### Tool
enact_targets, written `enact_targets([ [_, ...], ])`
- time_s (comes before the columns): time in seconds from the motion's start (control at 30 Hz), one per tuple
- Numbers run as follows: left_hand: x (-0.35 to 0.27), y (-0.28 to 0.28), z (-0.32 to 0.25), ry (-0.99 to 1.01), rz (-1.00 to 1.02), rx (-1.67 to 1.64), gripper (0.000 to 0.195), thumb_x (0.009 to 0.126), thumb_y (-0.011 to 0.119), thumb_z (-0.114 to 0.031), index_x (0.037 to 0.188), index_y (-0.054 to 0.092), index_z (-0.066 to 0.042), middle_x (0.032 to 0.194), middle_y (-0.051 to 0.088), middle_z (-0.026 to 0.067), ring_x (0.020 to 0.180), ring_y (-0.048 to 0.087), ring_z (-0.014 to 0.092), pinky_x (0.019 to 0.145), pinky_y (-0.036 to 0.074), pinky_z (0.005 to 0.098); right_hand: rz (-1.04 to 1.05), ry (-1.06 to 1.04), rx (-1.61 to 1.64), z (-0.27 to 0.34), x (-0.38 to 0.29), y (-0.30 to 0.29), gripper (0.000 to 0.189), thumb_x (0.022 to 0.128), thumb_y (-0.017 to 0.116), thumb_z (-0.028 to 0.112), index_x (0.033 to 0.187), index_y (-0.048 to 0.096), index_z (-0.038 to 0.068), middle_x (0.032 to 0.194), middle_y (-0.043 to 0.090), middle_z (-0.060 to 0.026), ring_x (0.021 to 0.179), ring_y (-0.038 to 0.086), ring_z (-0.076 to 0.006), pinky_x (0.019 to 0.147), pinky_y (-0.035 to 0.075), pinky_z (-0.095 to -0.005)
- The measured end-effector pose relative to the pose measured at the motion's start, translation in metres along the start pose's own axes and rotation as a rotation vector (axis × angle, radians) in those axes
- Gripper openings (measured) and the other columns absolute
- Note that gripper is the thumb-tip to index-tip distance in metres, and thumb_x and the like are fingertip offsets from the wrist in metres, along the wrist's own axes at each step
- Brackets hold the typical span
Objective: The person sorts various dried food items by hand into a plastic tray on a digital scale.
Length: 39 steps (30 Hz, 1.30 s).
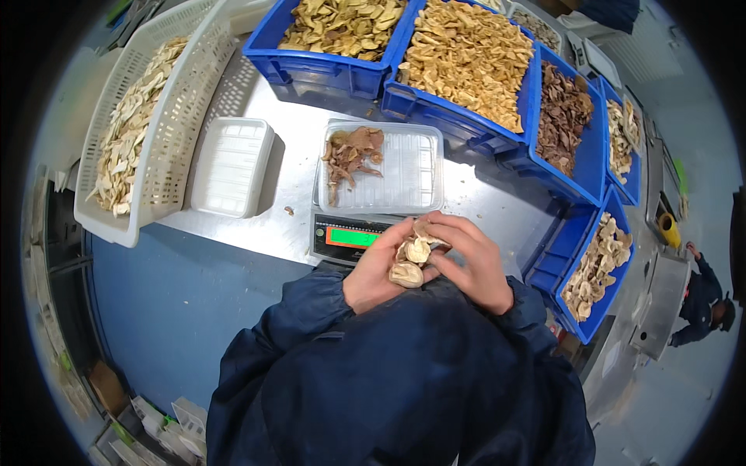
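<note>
Several pale dried mushroom pieces point(416, 251) rest in my left hand point(375, 269), close to my body. My right hand point(471, 260) closes on them from the other side, its fingers around the upper pieces. Just beyond my hands is a digital scale point(341, 251) with a lit green display, partly covered by my left hand. On its platform sits a clear plastic tray point(408, 169). Reddish-brown dried mushroom pieces point(354, 154) lie in the left part of that tray.
A stack of plastic trays point(233, 166) stands left of the scale, beside a white perforated basket point(175, 128) of pale dried slices. Blue crates point(349, 78) of dried mushrooms line the back and right, including a near right crate point(553, 250). A person point(702, 303) is far right.
</note>
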<state>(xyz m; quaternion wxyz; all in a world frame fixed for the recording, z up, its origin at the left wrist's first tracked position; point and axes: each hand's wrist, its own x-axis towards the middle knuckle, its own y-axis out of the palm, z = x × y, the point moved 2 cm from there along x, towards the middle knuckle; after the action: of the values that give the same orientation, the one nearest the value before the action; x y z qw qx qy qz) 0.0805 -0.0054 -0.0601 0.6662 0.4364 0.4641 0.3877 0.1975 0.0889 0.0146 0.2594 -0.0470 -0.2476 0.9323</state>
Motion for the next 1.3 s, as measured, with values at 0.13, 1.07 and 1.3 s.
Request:
enact_targets([
  [0.13,-0.004,0.007,0.004,0.012,-0.105,0.134,0.041,0.099,0.044,-0.033,0.134,0.044,-0.010,0.117,0.057,0.0066,0.105,0.058,0.020,0.092,0.048,0.0369,0.072,-0.053,-0.159,-0.002,-0.003,0.004,0.042,0.076,0.067,0.007,0.116,0.059,0.005,0.117,0.058,-0.0127,0.106,0.055,-0.0312,0.087,0.048,-0.0370],
  [1.07,0.065,0.059,-0.068,0.711,-0.274,1.249,0.026,0.092,0.058,-0.014,0.117,0.059,-0.006,0.104,0.060,0.0001,0.085,0.055,0.006,0.067,0.043,0.0201,-0.554,0.109,0.447,-0.071,0.046,-0.005,0.023,0.091,0.057,0.010,0.111,0.060,-0.002,0.107,0.061,-0.0050,0.093,0.056,-0.0106,0.082,0.044,-0.0245],
  [1.3,0.065,0.062,-0.066,0.637,-0.253,1.417,0.034,0.095,0.053,-0.021,0.126,0.054,-0.005,0.120,0.056,0.0056,0.110,0.051,0.015,0.095,0.038,0.0277,-0.589,0.111,0.463,-0.076,0.045,-0.004,0.020,0.087,0.058,0.007,0.105,0.063,0.000,0.114,0.060,-0.0076,0.098,0.056,-0.0130,0.084,0.045,-0.0259],
])
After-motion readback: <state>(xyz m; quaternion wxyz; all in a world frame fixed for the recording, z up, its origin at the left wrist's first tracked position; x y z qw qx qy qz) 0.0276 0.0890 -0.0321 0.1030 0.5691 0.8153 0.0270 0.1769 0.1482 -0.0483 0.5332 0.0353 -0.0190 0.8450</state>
